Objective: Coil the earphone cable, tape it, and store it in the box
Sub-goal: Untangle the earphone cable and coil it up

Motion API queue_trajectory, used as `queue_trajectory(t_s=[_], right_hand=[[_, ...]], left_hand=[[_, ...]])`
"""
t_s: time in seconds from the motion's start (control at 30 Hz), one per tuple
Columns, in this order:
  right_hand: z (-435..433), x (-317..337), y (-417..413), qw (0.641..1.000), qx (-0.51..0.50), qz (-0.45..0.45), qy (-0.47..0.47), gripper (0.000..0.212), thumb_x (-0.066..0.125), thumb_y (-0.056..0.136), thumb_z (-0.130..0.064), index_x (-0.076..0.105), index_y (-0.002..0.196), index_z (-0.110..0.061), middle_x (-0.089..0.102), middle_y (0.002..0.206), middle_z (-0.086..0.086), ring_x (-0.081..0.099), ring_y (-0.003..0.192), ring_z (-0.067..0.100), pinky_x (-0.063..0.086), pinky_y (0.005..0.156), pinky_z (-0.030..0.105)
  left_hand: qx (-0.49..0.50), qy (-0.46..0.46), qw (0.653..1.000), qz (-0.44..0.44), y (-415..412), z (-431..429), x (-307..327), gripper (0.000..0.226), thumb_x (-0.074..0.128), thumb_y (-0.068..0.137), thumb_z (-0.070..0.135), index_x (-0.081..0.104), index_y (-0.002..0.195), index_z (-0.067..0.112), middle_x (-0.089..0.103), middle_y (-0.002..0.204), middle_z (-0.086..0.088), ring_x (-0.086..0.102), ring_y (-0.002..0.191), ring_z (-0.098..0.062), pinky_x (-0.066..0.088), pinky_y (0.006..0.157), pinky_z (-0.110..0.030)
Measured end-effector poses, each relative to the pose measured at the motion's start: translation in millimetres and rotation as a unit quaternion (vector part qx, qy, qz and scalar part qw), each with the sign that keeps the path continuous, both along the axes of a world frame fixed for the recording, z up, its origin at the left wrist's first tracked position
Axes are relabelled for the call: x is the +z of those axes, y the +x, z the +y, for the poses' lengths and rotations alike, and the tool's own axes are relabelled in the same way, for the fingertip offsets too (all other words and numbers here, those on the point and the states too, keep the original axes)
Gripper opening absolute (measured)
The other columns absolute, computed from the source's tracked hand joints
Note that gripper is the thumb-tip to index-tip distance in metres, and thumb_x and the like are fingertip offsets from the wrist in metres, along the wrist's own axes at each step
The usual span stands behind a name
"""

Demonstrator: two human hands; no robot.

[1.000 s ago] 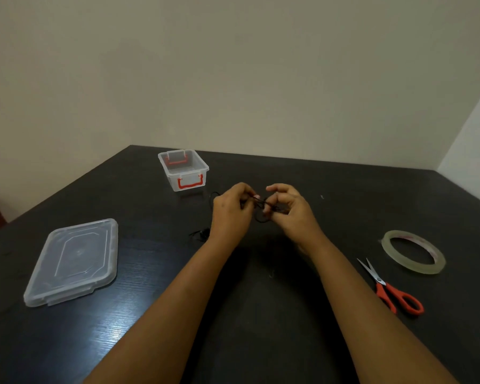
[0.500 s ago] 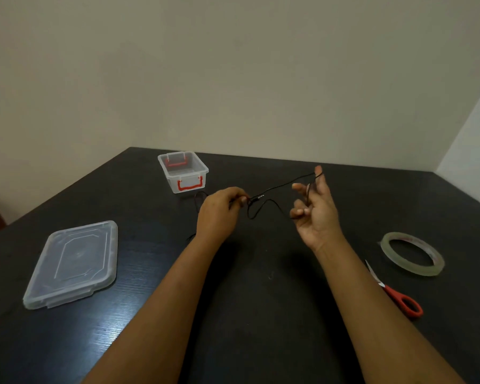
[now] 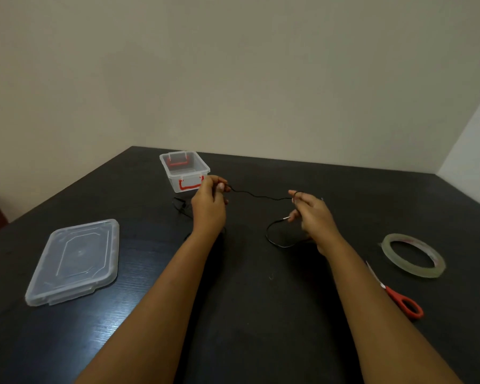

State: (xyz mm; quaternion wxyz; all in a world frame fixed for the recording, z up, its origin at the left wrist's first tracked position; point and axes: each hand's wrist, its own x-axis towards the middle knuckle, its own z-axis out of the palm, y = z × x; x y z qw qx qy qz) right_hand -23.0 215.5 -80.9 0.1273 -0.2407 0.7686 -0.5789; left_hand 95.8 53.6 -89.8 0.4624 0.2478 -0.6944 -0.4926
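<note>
A thin black earphone cable (image 3: 261, 195) stretches between my two hands above the dark table. My left hand (image 3: 209, 206) pinches it near the box, and more cable trails down to the table left of that hand. My right hand (image 3: 312, 214) holds the other stretch, wound over its fingers, with a loop and the metal plug end hanging below. The small clear box (image 3: 175, 176) with red latches stands open behind my left hand. A roll of clear tape (image 3: 413, 257) lies flat at the right.
The box's clear lid (image 3: 75, 259) lies flat at the left. Red-handled scissors (image 3: 396, 296) lie beside my right forearm, just in front of the tape. Walls close off the dark table (image 3: 247, 300) at the back and right.
My hands have moved apart from a close huddle, drawing the cable out between them. The right hand has dropped lower and a loop now hangs under it.
</note>
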Motion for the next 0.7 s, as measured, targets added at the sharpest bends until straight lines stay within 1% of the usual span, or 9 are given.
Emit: queue_trajectory(t_s=[0.1, 0.17, 0.23, 0.3, 0.37, 0.47, 0.53, 0.6, 0.7], right_hand=[[-4, -1, -4, 1.000, -0.014, -0.018, -0.016, 0.035, 0.037, 0.101, -0.035, 0.061, 0.124, -0.024, 0.056, 0.083, 0.002, 0.037, 0.053, 0.004, 0.027, 0.048, 0.017], [0, 0, -9, 0.995, -0.031, -0.051, -0.080, 0.039, 0.036, 0.100, -0.041, 0.066, 0.118, -0.023, 0.051, 0.081, 0.001, 0.032, 0.049, 0.004, 0.026, 0.045, 0.018], [6, 2, -10, 0.983, -0.003, -0.082, -0.164, 0.049, 0.036, 0.097, -0.052, 0.067, 0.114, -0.019, 0.048, 0.071, -0.002, 0.028, 0.041, 0.003, 0.024, 0.038, 0.016], [9, 5, -8, 0.976, 0.038, -0.088, -0.198, 0.059, 0.041, 0.086, -0.062, 0.064, 0.118, -0.018, 0.047, 0.065, -0.003, 0.029, 0.038, 0.002, 0.023, 0.037, 0.014], [8, 6, -5, 0.977, 0.065, -0.063, -0.196, 0.056, 0.053, 0.082, -0.055, 0.055, 0.129, -0.025, 0.048, 0.064, -0.003, 0.031, 0.040, 0.001, 0.025, 0.038, 0.014], [2, 9, -1, 0.971, 0.099, -0.054, -0.209, 0.035, 0.049, 0.096, -0.034, 0.048, 0.132, -0.036, 0.050, 0.064, -0.001, 0.031, 0.041, 0.002, 0.026, 0.039, 0.016], [0, 12, 4, 0.957, 0.113, -0.105, -0.247, 0.032, 0.037, 0.101, -0.036, 0.051, 0.130, -0.033, 0.052, 0.064, 0.000, 0.032, 0.040, 0.004, 0.027, 0.039, 0.017], [-1, 15, 10, 0.945, 0.112, -0.148, -0.268, 0.038, 0.031, 0.102, -0.042, 0.055, 0.128, -0.028, 0.052, 0.066, 0.001, 0.039, 0.041, 0.004, 0.033, 0.039, 0.016], [-3, 17, 15, 0.924, 0.113, -0.200, -0.305, 0.048, 0.026, 0.101, -0.047, 0.058, 0.122, -0.019, 0.048, 0.064, 0.001, 0.041, 0.041, 0.005, 0.036, 0.040, 0.017]], left_hand=[[0.013, -0.169, 0.981, -0.098, 2, 1, -2, 0.029, 0.043, 0.089, -0.007, 0.059, 0.090, 0.017, 0.060, 0.094, -0.002, 0.054, 0.084, -0.013, 0.045, 0.074, -0.021], [0.005, -0.252, 0.946, -0.203, 3, 2, 0, 0.034, 0.044, 0.087, -0.007, 0.064, 0.087, 0.021, 0.062, 0.105, -0.001, 0.055, 0.096, -0.016, 0.046, 0.086, -0.030], [-0.107, -0.212, 0.934, -0.268, 5, 3, 5, 0.042, 0.046, 0.083, -0.007, 0.064, 0.083, 0.030, 0.061, 0.118, 0.002, 0.057, 0.106, -0.019, 0.048, 0.093, -0.042], [-0.289, -0.074, 0.922, -0.247, 8, 15, 12, 0.044, 0.045, 0.082, -0.006, 0.066, 0.087, 0.032, 0.061, 0.119, -0.002, 0.061, 0.102, -0.022, 0.052, 0.091, -0.044], [-0.349, -0.054, 0.915, -0.195, 8, 28, 14, 0.036, 0.047, 0.084, 0.005, 0.067, 0.092, 0.033, 0.064, 0.113, -0.004, 0.062, 0.099, -0.023, 0.052, 0.089, -0.041], [-0.257, -0.160, 0.946, -0.117, 3, 39, 13, 0.024, 0.054, 0.084, 0.016, 0.064, 0.100, 0.030, 0.063, 0.104, 0.007, 0.060, 0.091, -0.009, 0.052, 0.076, -0.029], [-0.229, -0.262, 0.930, -0.116, 0, 48, 8, 0.022, 0.060, 0.086, 0.021, 0.060, 0.107, 0.027, 0.058, 0.103, 0.014, 0.056, 0.090, -0.003, 0.050, 0.078, -0.024], [-0.208, -0.344, 0.909, -0.113, -6, 64, 1, 0.034, 0.065, 0.083, 0.029, 0.053, 0.115, 0.023, 0.053, 0.109, 0.012, 0.052, 0.097, -0.004, 0.046, 0.085, -0.020], [-0.186, -0.271, 0.943, -0.057, -12, 82, -3, 0.042, 0.068, 0.082, 0.021, 0.043, 0.117, 0.021, 0.047, 0.109, 0.012, 0.054, 0.100, -0.004, 0.049, 0.089, -0.023]])
